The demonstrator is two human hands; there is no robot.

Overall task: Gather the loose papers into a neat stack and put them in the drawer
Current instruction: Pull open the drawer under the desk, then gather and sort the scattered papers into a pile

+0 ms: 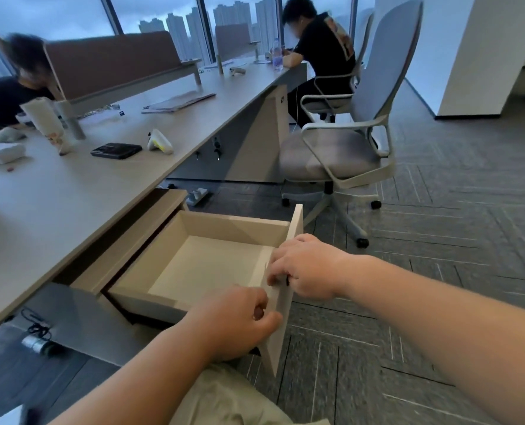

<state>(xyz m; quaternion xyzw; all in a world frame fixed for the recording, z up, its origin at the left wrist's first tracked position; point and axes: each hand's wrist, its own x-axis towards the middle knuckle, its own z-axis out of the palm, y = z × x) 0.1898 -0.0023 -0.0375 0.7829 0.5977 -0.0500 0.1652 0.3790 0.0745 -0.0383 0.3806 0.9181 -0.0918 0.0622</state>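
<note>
- Light was dim, cool and bluish; it came from the far windows (150, 13) under an overcast sky.
- Shadows were soft; darkest under the desk (71, 191) at near left.
- No glare noted.
- Person at far left (19, 75) was motion-blurred; near forearms slightly soft.
- Wide-angle distortion bent straight lines toward the edges; floor tilted at right.

A long pale grey worktop (71, 191) carried a flat black calculator (116, 150), with a white handheld scanner (159, 142) just beside it and a white box (0, 152) further left. A grey swivel office chair with white armrests (344, 142) stood on dark herringbone carpet (454, 210).
</note>
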